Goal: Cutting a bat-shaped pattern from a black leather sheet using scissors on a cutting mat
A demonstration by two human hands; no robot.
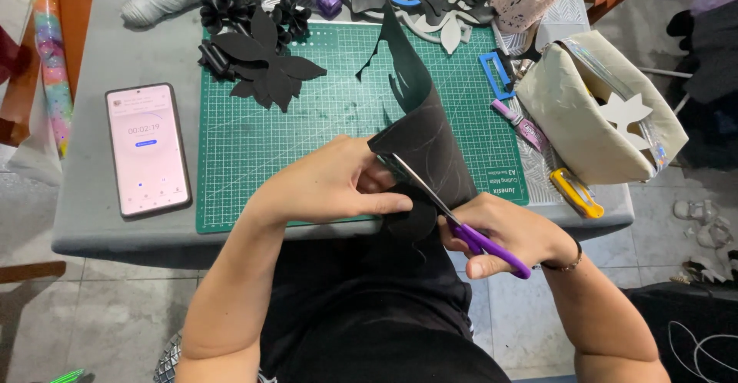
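My left hand (338, 187) pinches a sheet of black foam (427, 133) that curls up over the front edge of the green cutting mat (307, 129). Purple-handled scissors (461, 225) are in my right hand (511, 233), their blades reaching up-left into the black sheet just beside my left fingers. A rounded flap of the sheet (411, 218) hangs below the blades. Several cut black petal shapes (265, 64) lie on the mat's far left corner.
A phone (146, 150) with a lit pink screen lies left of the mat. A cream pouch (596, 114), a yellow utility knife (576, 193), a purple glue stick (526, 128) and a blue cutter (496, 74) sit at the right. Foam scraps clutter the table's far edge.
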